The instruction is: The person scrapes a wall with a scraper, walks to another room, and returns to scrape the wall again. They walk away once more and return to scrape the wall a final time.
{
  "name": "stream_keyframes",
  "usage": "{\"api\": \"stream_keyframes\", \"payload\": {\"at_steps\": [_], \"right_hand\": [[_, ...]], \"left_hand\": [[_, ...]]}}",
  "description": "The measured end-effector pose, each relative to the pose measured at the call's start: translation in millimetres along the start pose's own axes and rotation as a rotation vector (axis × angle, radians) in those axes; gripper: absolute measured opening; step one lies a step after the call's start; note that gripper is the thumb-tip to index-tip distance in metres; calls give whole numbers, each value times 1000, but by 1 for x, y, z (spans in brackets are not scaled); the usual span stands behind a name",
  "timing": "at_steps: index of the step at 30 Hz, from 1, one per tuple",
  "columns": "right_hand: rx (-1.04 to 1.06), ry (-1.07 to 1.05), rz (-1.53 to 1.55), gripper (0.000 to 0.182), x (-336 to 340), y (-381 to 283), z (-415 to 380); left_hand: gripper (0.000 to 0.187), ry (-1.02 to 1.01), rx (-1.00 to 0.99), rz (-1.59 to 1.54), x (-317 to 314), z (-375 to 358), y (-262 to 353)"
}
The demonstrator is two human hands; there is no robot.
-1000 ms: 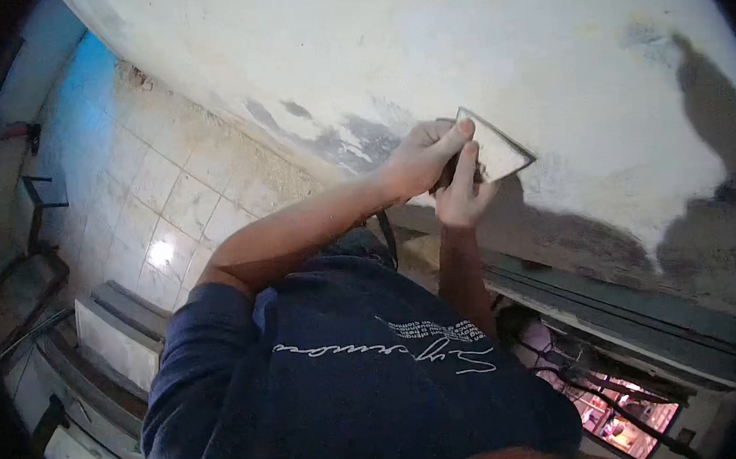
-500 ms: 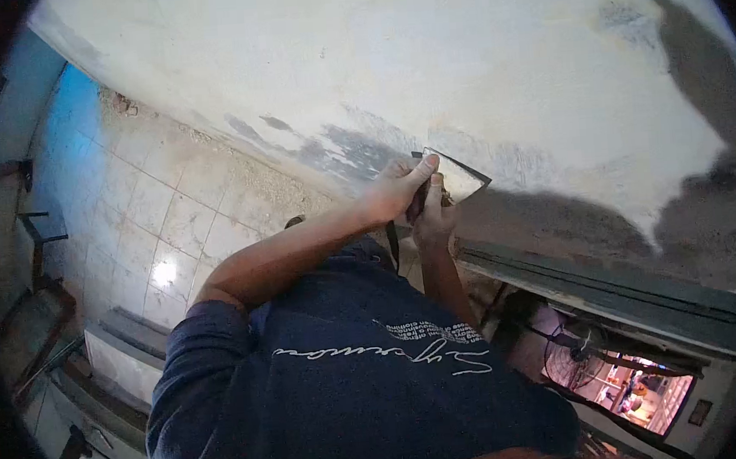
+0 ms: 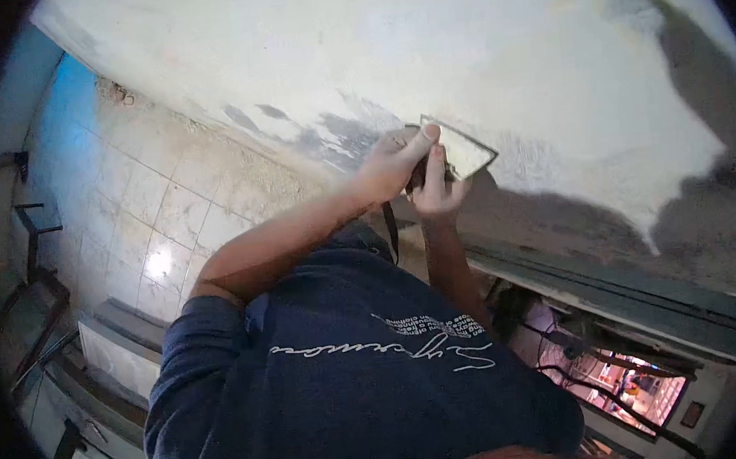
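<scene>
Both hands hold one putty knife (image 3: 466, 147), its broad four-cornered blade whitish with a dark edge. My left hand (image 3: 403, 160) is closed round the handle side, its thumb lying along the tool. Beside it, my right hand (image 3: 439, 192) grips the same knife, one finger stretched onto the blade's back. Most of the handle is hidden by my fingers. The blade lies against, or very close to, the wall (image 3: 493, 59), which has a whitish coating. Grey bare patches (image 3: 340, 138) show to the left of the knife, and a dark shadow spreads to its right.
A dusty tiled floor (image 3: 175, 213) with crumbs along the wall's foot stretches to the left. Furniture with a dark top (image 3: 131, 323) stands at the lower left. Right of me are a grey ledge (image 3: 610, 276), a dark cable (image 3: 628, 407) and a brightly lit opening (image 3: 639, 390).
Both hands and the putty knife have moved a little upward in the view along the wall. The grip looks the same.
</scene>
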State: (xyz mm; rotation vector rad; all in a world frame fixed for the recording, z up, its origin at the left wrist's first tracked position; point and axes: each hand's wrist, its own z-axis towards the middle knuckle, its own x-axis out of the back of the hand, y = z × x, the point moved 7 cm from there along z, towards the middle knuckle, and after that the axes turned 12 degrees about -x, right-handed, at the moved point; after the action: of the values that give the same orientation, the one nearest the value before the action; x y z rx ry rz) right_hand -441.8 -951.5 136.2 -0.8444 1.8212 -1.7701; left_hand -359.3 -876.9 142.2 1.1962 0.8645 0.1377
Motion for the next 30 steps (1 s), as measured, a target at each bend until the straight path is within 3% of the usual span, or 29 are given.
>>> {"api": "stream_keyframes", "payload": {"at_steps": [2, 3, 8, 14, 17, 18, 19, 22, 24, 28, 30], "right_hand": [[293, 114, -250, 25, 3, -9, -5], [71, 8, 182, 24, 0, 0, -3], [39, 33, 170, 22, -14, -39, -9], [167, -21, 145, 23, -13, -37, -13], [-202, 131, 74, 21, -8, -24, -24], [-205, 133, 75, 21, -5, -17, -24], [103, 136, -14, 19, -2, -28, -19], [390, 124, 32, 15, -16, -61, -15], [-72, 56, 23, 17, -20, -55, -14], [-15, 24, -4, 21, -13, -41, -12], [-22, 50, 20, 22, -19, -45, -9]], "left_hand": [[48, -114, 82, -43, -7, -1, -8], [48, -178, 41, 37, -9, -3, 1], [48, -116, -60, -121, -14, 0, 15], [48, -121, 41, -113, -14, -3, -4], [47, -146, 54, -202, -16, -10, 10], [47, -147, 58, -202, -15, -12, 1], [47, -161, 24, -155, -12, -7, -12], [50, -78, 2, -101, -11, 0, 5], [51, -138, -19, -247, -18, 0, 31], [50, -50, 105, -175, -14, -2, 9], [49, -125, 38, -179, -10, 3, 14]]}}
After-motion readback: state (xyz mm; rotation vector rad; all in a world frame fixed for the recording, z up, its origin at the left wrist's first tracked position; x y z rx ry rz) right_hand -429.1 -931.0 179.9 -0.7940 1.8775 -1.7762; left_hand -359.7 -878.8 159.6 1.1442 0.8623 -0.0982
